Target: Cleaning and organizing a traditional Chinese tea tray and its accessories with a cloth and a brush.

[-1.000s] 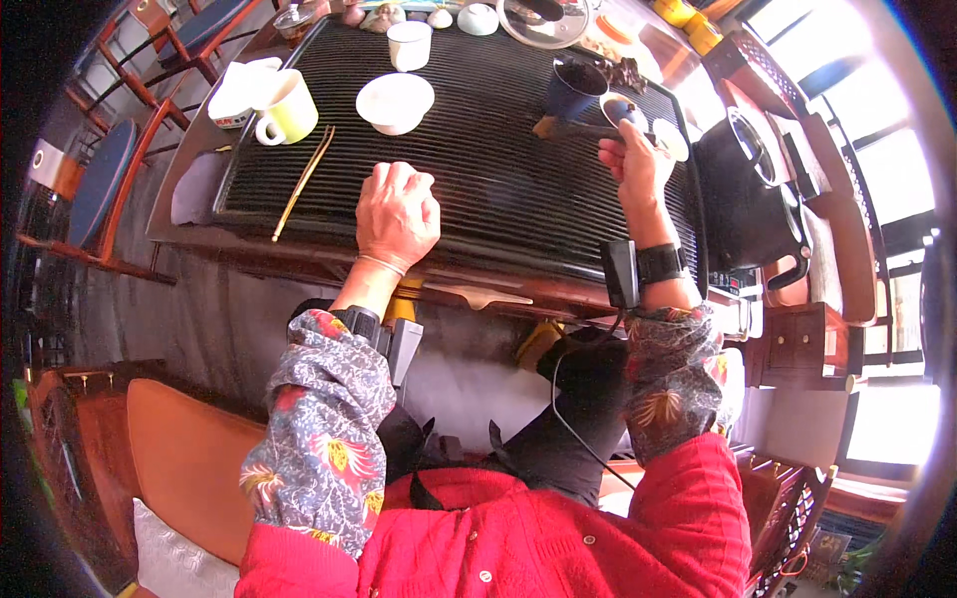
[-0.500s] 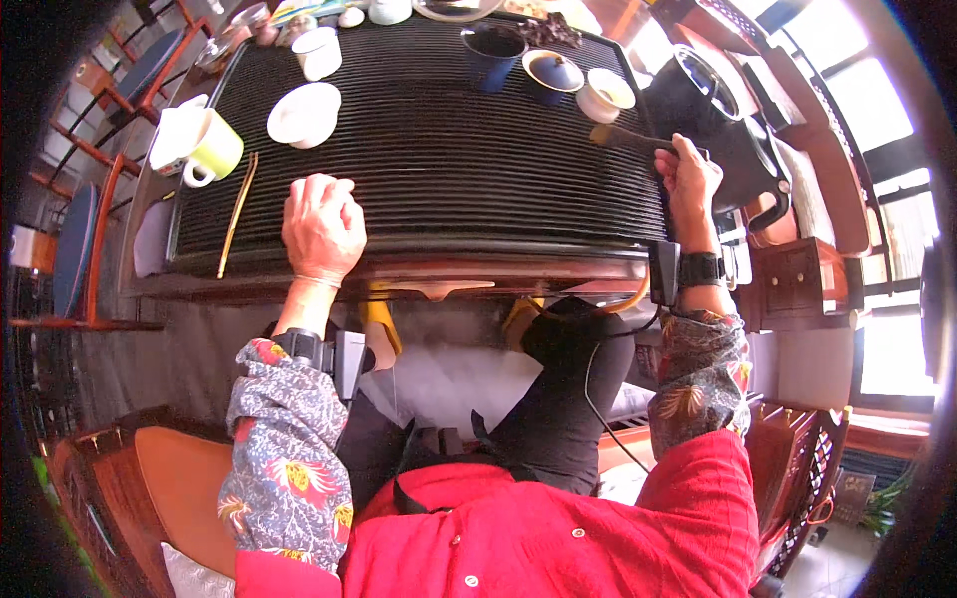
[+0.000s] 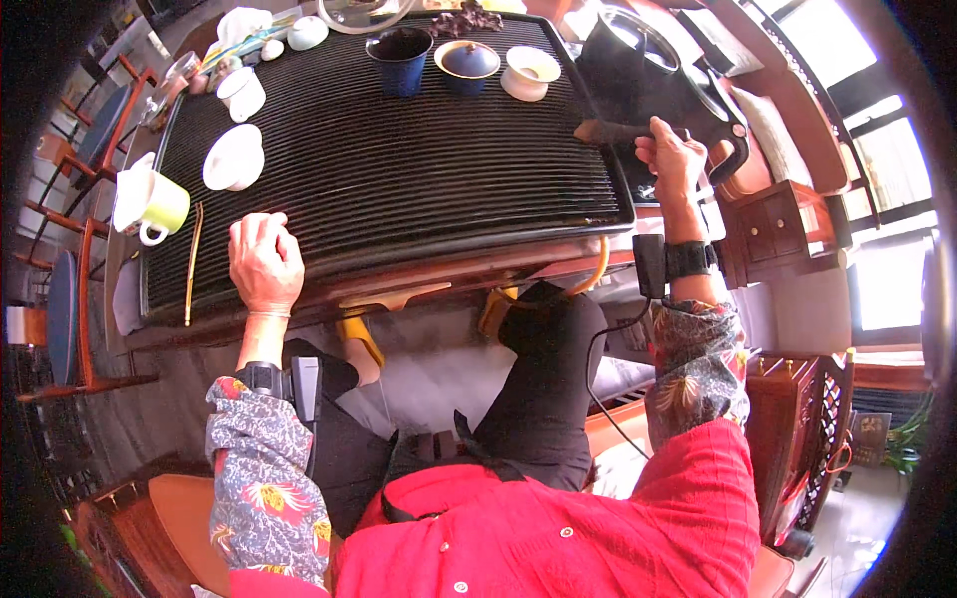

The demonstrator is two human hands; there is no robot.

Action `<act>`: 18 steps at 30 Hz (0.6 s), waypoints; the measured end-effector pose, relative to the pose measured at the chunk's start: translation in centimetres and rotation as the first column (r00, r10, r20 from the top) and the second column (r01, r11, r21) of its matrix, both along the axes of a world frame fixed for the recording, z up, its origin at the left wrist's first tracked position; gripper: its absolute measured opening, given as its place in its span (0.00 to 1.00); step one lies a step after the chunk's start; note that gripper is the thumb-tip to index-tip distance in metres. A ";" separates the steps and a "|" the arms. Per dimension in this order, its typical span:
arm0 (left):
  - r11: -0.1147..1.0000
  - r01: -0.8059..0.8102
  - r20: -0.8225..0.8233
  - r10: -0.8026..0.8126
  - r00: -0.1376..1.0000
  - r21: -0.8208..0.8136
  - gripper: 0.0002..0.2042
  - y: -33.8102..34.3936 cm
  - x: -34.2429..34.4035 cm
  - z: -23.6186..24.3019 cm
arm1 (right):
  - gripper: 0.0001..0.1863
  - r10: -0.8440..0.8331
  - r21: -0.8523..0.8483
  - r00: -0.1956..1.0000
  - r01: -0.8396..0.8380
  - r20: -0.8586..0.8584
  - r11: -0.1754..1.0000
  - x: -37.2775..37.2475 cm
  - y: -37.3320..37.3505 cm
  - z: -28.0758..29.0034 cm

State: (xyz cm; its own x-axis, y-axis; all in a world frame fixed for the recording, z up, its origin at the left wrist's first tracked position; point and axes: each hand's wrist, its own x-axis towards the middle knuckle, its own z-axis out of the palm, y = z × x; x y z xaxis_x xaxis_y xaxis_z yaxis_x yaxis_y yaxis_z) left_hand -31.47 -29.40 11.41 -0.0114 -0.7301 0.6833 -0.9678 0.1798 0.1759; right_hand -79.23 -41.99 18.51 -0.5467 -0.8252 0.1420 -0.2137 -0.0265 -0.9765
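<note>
My right hand (image 3: pixel 673 159) is closed around the dark handle of a brush (image 3: pixel 601 132) with brownish bristles. Its bristle end lies over the right rim of a black ribbed tea tray (image 3: pixel 399 179). Curled into a loose fist, my left hand (image 3: pixel 267 264) rests at the tray's near left edge, and I see nothing in it. A thin bamboo-coloured stick (image 3: pixel 193 264) lies left of that hand. Beyond the brush, toward the tray's far right, stand a white cup (image 3: pixel 529 75), a blue lidded bowl (image 3: pixel 467 66) and a dark blue cup (image 3: pixel 401 65).
On the tray's left are a white bowl (image 3: pixel 234 157), a white cup (image 3: pixel 241 95) and a yellow-green mug (image 3: pixel 164 204). A black kettle (image 3: pixel 628 60) stands past the right rim. Dark dried clumps (image 3: pixel 469 18) sit at the back. A yellow tube (image 3: pixel 600 264) hangs below the front edge.
The view has turned, so the tray and cups sit further left in the picture. My right hand with the brush has shifted rightward relative to the tray. My left hand stays curled at its edge.
</note>
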 end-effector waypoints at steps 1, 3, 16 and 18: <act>1.000 0.002 0.001 -0.002 1.000 0.000 0.05 0.0 0.0 0.1 | 0.12 -0.012 -0.005 1.000 0.012 -0.023 1.000 0.2 0.1 0.2; 1.000 0.004 -0.002 -0.004 1.000 -0.010 0.05 0.1 0.1 0.1 | 0.13 -0.027 -0.001 0.998 0.027 -0.064 1.000 0.6 0.2 0.7; 1.000 0.001 0.006 -0.001 1.000 -0.019 0.06 0.1 0.8 -0.3 | 0.11 0.546 0.018 0.838 -0.546 0.013 0.837 14.1 5.9 4.6; 1.000 -0.015 0.002 0.015 1.000 -0.007 0.06 0.1 0.9 -0.4 | 0.13 0.640 0.095 0.767 -0.642 0.056 0.761 18.2 6.8 4.7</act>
State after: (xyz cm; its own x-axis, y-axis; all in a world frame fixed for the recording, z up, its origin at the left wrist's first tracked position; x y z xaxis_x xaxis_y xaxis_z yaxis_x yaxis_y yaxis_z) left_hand -30.57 -29.26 11.05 -0.0023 -0.7253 0.6884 -0.9707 0.1669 0.1726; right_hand -61.04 -35.20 23.17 0.1133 -0.9931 0.0318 -0.1647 -0.0503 -0.9851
